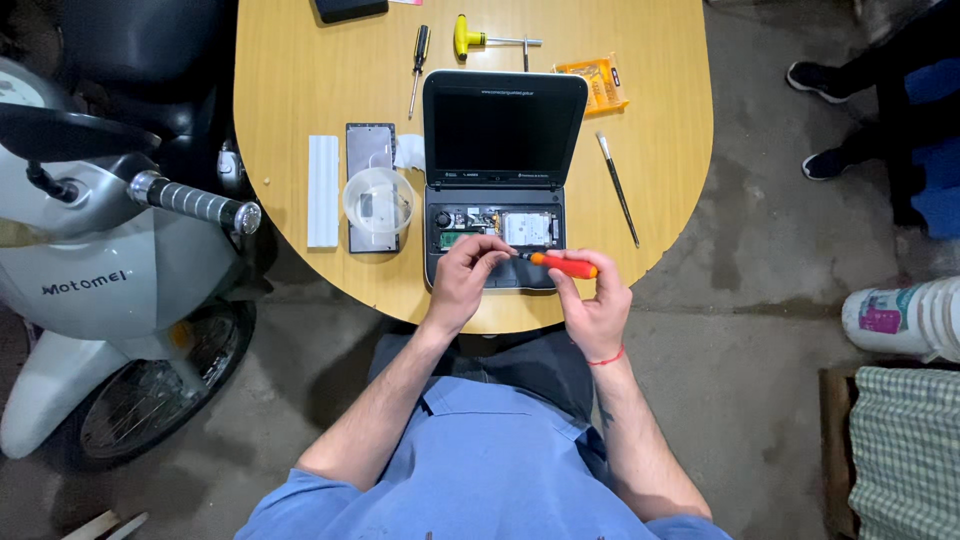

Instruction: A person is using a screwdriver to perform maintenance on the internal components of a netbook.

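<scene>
A small black laptop (500, 130) lies open on the wooden table (660, 120), its base uncovered so that the drive and circuit board (495, 226) show. My right hand (590, 305) grips an orange-handled screwdriver (563, 264), held level and pointing left toward my other hand. Over the front left part of the laptop base, my left hand (465, 280) pinches the screwdriver's tip between its fingertips.
Left of the laptop lie a clear plastic cup (378, 200) on a dark panel (369, 150) and a white strip (323, 190). Behind are a black screwdriver (418, 65), a yellow T-handle tool (480, 40) and an orange packet (598, 82). A brush (617, 186) lies to the right. A scooter (110, 250) stands left. Another person's feet (825, 120) are at right.
</scene>
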